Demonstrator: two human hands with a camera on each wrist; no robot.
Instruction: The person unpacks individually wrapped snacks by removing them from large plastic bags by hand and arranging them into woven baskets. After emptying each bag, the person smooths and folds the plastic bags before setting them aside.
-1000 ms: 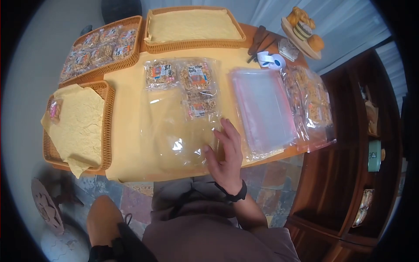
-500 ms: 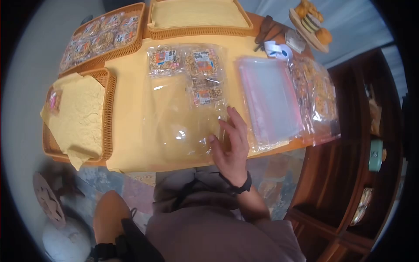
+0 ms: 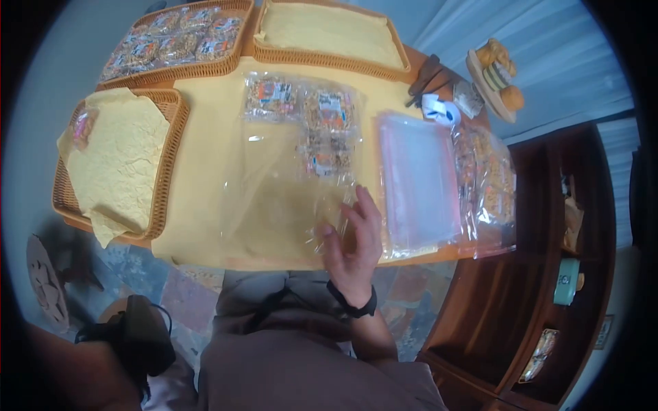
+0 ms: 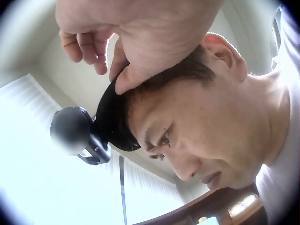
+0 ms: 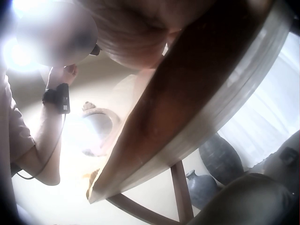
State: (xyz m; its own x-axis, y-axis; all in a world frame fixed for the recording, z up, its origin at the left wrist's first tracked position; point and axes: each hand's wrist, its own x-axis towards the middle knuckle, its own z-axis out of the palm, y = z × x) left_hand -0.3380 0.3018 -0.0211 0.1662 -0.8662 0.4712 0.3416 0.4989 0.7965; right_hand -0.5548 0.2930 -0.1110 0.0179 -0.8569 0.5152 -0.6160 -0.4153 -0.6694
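Note:
A large clear plastic bag (image 3: 267,198) lies flat on the yellow cloth, with packs of a crunchy-looking snack (image 3: 327,109) in its far part. My right hand (image 3: 356,253) rests at the bag's near right edge, fingers extended and spread. In the right wrist view, the palm (image 5: 133,40) shows beside the table's edge. Raised to the head, my left hand (image 4: 140,28) pinches the edge of a black cap brim (image 4: 115,117) between thumb and forefinger, its other fingers hanging loosely. A black camera (image 4: 79,133) is fixed to the front of that brim.
Right of the bag lie a stack of flat clear bags (image 3: 419,181) and filled snack bags (image 3: 488,181). Wicker baskets stand left (image 3: 168,175) and at the back (image 3: 336,58), one with several snack packs (image 3: 177,46). A wooden shelf (image 3: 473,329) is at the right.
The head view has tilted and shifted. My left forearm with its wrist camera has come further into the lower left. The right hand stays at the bag's edge.

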